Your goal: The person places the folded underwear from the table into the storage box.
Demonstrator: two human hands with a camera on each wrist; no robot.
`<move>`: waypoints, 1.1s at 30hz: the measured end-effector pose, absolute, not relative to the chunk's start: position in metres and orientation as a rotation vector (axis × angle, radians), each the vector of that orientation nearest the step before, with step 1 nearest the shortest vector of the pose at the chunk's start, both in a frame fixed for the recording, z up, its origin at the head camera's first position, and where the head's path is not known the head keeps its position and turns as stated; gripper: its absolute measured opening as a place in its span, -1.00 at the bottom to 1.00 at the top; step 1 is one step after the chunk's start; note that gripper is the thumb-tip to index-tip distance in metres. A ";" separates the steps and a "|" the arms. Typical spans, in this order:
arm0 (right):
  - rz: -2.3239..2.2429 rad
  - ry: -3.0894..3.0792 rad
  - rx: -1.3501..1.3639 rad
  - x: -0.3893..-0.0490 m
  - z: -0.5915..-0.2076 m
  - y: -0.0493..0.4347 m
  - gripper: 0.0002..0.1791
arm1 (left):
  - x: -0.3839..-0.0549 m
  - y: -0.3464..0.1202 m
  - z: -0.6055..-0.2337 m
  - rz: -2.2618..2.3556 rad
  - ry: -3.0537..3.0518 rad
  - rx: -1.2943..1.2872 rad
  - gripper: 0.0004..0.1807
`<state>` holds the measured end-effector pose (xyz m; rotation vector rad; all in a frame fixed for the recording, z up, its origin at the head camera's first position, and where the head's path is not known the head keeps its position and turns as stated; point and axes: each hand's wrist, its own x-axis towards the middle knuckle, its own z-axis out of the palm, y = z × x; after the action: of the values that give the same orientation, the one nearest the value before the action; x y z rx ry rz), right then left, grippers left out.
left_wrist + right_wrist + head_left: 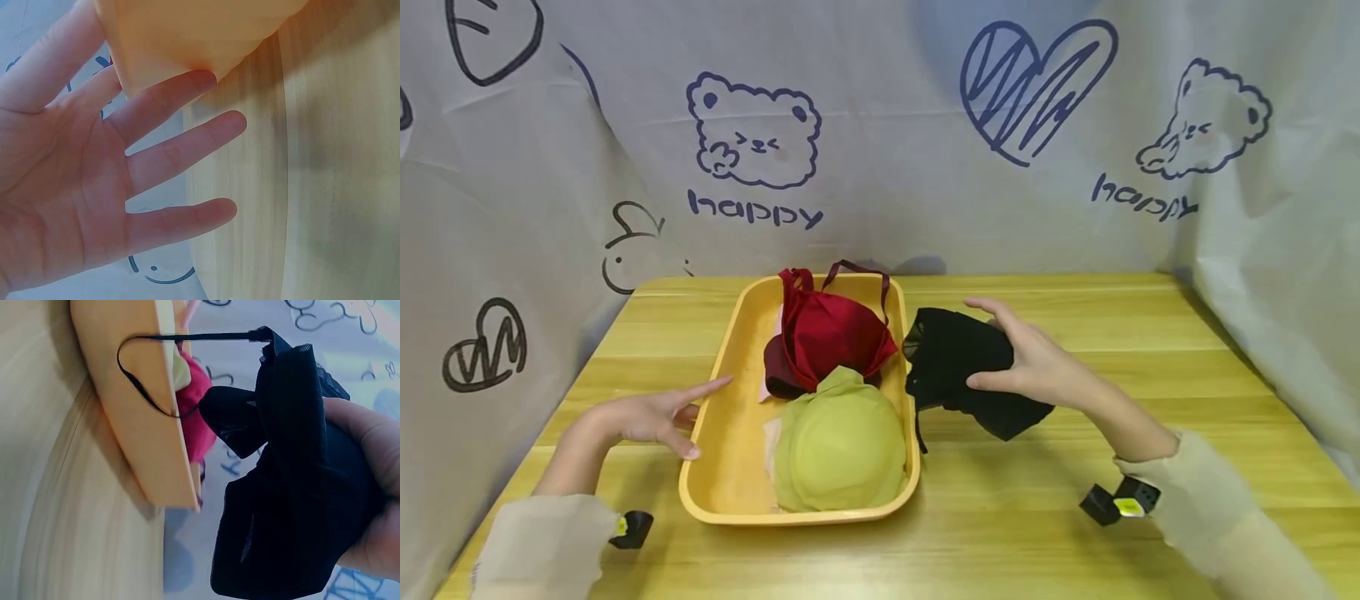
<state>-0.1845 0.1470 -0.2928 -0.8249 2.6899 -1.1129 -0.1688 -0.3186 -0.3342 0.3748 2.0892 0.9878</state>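
My right hand (1037, 362) grips a black bra (958, 354), thumb on the near side and fingers behind, just right of a yellow plastic tray (733, 450). In the right wrist view, a thin strap (212, 336) of the black bra (294, 456) loops across the tray's outer wall. My left hand (647, 417) is at the tray's left rim, its fingers spread and nearly straight; a fingertip (203, 80) touches the outer wall in the left wrist view. Inside the tray, a red bra (835, 329) lies at the back and a yellow-green bra (842, 446) at the front.
A dark maroon piece of cloth (782, 375) shows under the red bra, and a beige edge (771, 442) beside the yellow-green one. The tray stands on a wooden table (1150, 358). White sheeting (895, 167) with drawings hangs behind and at both sides.
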 end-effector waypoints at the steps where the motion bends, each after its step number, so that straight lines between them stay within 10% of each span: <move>1: -1.112 2.681 -0.842 -0.185 -0.293 0.142 -0.06 | -0.169 -0.319 -0.335 0.986 2.091 0.377 0.18; 33: -0.559 2.573 -1.481 -0.175 -0.354 0.013 0.02 | -0.172 -0.321 -0.334 1.002 2.070 0.366 0.19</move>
<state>-0.1751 0.0132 -0.3542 -1.4811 2.5727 -0.5593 -0.1718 -0.3211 -0.3345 0.3664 2.0705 1.0017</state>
